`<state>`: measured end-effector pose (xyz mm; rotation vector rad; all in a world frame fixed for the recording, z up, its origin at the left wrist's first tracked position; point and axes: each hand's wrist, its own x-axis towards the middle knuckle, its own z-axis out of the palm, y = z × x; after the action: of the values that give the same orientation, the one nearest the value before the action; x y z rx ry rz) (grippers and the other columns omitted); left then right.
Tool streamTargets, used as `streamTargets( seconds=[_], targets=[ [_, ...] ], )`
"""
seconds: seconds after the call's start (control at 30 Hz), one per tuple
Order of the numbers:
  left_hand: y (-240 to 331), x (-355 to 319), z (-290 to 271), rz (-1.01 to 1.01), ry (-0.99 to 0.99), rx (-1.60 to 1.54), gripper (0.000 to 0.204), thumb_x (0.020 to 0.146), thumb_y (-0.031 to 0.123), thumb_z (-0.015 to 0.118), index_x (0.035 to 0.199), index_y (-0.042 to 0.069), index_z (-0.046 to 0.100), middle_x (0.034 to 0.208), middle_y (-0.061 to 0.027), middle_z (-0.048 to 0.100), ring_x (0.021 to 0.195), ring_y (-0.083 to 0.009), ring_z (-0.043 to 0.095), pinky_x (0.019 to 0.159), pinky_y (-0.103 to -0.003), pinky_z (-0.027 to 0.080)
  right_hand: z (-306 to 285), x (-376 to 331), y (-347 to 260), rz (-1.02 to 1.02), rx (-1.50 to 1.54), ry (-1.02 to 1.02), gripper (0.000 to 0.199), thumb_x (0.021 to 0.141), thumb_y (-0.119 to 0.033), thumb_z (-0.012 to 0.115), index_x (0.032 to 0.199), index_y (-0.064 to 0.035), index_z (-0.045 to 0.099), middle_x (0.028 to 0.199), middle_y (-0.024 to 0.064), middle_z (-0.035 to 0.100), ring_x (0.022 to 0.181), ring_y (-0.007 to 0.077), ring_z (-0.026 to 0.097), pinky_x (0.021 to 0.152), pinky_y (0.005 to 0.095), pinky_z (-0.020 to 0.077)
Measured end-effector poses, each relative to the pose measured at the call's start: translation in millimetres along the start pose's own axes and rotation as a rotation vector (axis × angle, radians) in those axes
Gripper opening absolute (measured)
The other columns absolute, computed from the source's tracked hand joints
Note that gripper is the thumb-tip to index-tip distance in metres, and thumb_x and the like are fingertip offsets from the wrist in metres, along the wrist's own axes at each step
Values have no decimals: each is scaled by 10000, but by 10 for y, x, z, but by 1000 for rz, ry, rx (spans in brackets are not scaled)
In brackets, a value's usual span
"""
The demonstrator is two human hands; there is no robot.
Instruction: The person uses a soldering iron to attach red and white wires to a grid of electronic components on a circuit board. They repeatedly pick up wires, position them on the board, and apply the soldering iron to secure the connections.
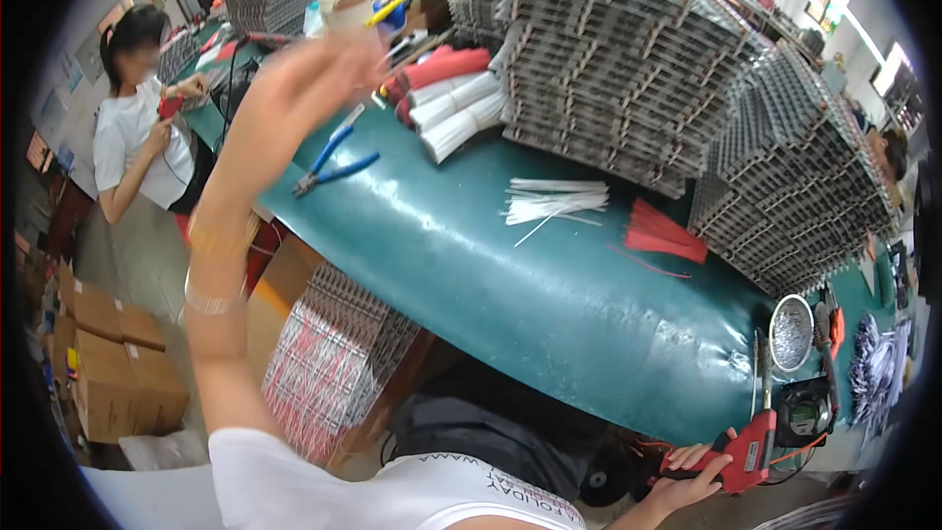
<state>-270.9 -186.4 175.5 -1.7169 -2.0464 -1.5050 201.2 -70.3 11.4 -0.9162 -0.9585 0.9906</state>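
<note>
My left hand (316, 86) is raised over the far left of the green table (471, 265). Motion smears its fingers, so neither their pose nor anything in them can be made out. Blue-handled pliers (339, 165) lie on the table to the right of that forearm. At the lower right, my right hand (699, 469) is closed around the grip of a red soldering gun (754, 453). Its slim metal front end points up toward a metal bowl (791, 332) of silvery bits. White strips (555, 201) and red strips (667, 233) lie loose in mid-table.
Tall stacks of grey metal-looking parts (628, 69) line the back and right. Bundled white tubes (456, 113) lie beside them. Another stack with red and white wires (339, 353) stands below the table edge. A co-worker (147, 137) stands at left, near cardboard boxes (128, 383).
</note>
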Motion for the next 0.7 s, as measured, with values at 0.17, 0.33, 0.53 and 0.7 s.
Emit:
streamTargets(
  seconds=[0.17,0.33,0.53,0.7],
  targets=[
    [-195,2143,566,-385,39,125,831,794,667,621,1265,-15,560,1030,-150,635,844,-200,633,700,-310,550,-4,-73,-11,-4,96,-22,465,1025,-363,437,1323,-8,392,521,-18,349,390,80,330,415,232,341],
    [-237,2418,758,-356,-164,362,594,707,551,666,950,10,707,874,-123,639,785,-218,622,675,-329,539,-217,-165,19,-3,43,48,448,1024,-324,443,1328,2,399,526,-9,369,394,74,336,410,231,349],
    [-423,1847,163,-290,-70,-981,268,887,119,631,1138,29,607,1077,-55,649,970,-214,643,899,-306,494,-454,-135,36,-58,66,79,443,1022,-316,456,1324,3,406,539,-15,357,415,74,337,427,229,335],
    [-44,-185,17,-78,230,-384,314,887,181,622,1105,-39,571,1097,-175,642,987,-277,632,901,-401,503,-489,-50,159,-105,60,37,435,1021,-291,458,1325,14,395,559,-8,373,449,96,374,472,256,363]
  ],
)
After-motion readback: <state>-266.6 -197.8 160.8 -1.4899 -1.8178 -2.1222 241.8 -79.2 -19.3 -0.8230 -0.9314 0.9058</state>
